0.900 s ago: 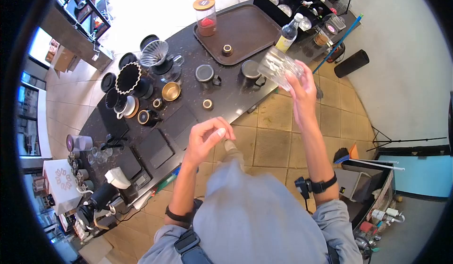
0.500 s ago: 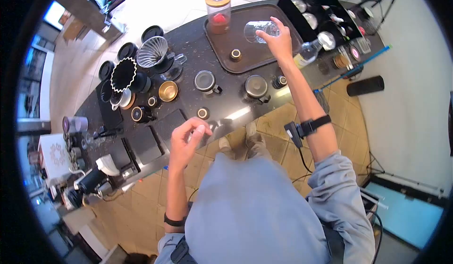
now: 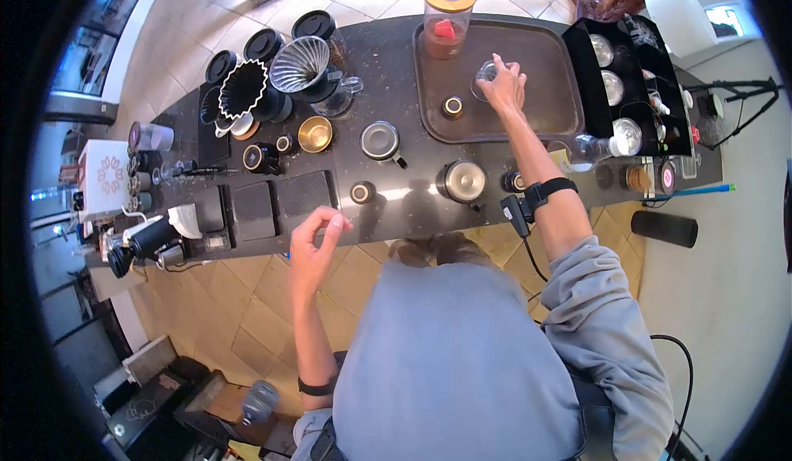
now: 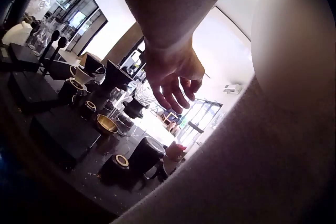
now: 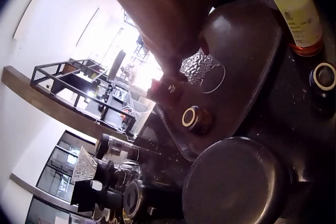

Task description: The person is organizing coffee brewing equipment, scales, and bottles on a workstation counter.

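Observation:
My right hand (image 3: 505,91) grips a clear textured drinking glass (image 5: 197,68) over the brown tray (image 3: 540,73). In the right wrist view the glass's round rim faces the camera, close over the tray; my forearm hides most of the hand. Nearby on the tray are a small dark cup (image 3: 452,107) with a gold-coloured rim and a wooden-lidded canister (image 3: 446,17) with something red inside. My left hand (image 3: 313,245) hovers by the counter's front edge, fingers loosely curled and holding nothing. Closest to it are a flat black mat (image 3: 304,193) and another small cup (image 3: 361,192).
Two lidded dark mugs (image 3: 380,141) stand mid-counter. A yellow-labelled bottle (image 5: 294,11) is beside the tray, with a black compartment box (image 3: 627,90) at right. Coffee drippers (image 3: 243,90), a brass bowl (image 3: 315,134) and several jars crowd the left.
My right hand has carried the glass from beyond the counter's front edge, over the bottle area, to the tray and lowered it. My left hand stays near the counter edge. The view has turned.

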A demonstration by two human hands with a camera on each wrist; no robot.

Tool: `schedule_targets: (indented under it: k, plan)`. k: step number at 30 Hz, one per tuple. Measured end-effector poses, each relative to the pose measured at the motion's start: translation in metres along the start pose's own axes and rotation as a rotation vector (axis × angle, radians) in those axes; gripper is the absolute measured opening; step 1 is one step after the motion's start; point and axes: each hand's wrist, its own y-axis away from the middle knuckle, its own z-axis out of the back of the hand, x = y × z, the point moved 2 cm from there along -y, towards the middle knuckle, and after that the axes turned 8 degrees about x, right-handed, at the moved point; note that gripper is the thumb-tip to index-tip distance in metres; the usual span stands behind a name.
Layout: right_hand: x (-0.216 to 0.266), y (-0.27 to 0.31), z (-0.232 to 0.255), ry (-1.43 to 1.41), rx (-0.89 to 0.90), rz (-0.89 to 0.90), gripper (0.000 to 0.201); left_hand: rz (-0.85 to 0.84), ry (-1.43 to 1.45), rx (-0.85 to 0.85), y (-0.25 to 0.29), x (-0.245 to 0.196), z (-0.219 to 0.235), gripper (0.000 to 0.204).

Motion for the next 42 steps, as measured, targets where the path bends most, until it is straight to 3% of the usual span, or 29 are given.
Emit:
schedule_targets:
  k: [7,9,11,12,14,15,16,18,19,23,30,32,34,36,40,42]
  plan:
    - [0.009,0.006,0.002,0.151,-0.057,0.077,0.073,0.015,-0.010,-0.032,-0.011,0.009,-0.013,0.017]
    - [0.021,0.023,0.003,0.232,-0.111,0.110,0.072,0.023,-0.169,-0.035,-0.018,0.015,-0.010,0.013]
    - [0.043,0.046,0.011,0.255,-0.419,0.416,0.066,-0.068,-0.295,-0.069,-0.029,0.021,-0.011,0.012]
    - [0.044,0.049,0.009,0.256,-0.418,0.425,0.066,-0.158,-0.417,-0.089,-0.035,0.024,-0.013,0.011]
    - [0.046,0.057,-0.008,0.058,0.009,0.734,0.059,-0.139,-0.424,-0.078,-0.041,0.037,-0.012,0.013]
    - [0.046,0.064,-0.017,0.119,0.087,0.793,0.059,-0.141,-0.493,-0.038,-0.045,0.043,-0.012,0.015]
    - [0.042,0.068,-0.028,0.116,0.093,0.798,0.059,-0.139,-0.563,0.002,-0.046,0.049,-0.012,0.018]
    - [0.035,0.065,-0.048,0.424,0.316,0.643,0.060,-0.095,-0.562,0.025,-0.052,0.063,-0.013,0.022]
    - [0.032,0.064,-0.053,0.404,0.380,0.575,0.059,-0.049,-0.557,0.056,-0.053,0.070,-0.014,0.027]
    - [0.030,0.052,-0.059,0.403,0.387,0.564,0.056,-0.002,-0.661,0.096,-0.057,0.098,-0.021,0.043]
    - [0.030,0.048,-0.056,0.337,0.351,0.610,0.053,0.033,-0.666,0.124,-0.063,0.124,-0.025,0.046]
    - [0.042,0.059,-0.036,0.297,0.352,0.613,0.052,0.023,-0.705,0.113,-0.065,0.131,-0.026,0.046]
    - [0.062,0.069,-0.009,0.257,0.346,0.620,0.050,0.007,-0.716,0.211,-0.073,0.130,-0.023,0.046]
    - [0.078,0.087,0.018,0.072,0.240,0.630,0.049,-0.046,-0.715,0.176,-0.070,0.139,-0.022,0.046]
    - [0.119,0.131,0.076,-0.086,0.235,0.572,0.046,-0.154,-0.603,0.052,-0.056,0.137,-0.011,0.043]
    - [0.131,0.159,0.094,-0.239,0.228,0.470,0.046,-0.139,-0.332,-0.056,-0.040,0.132,-0.001,0.043]
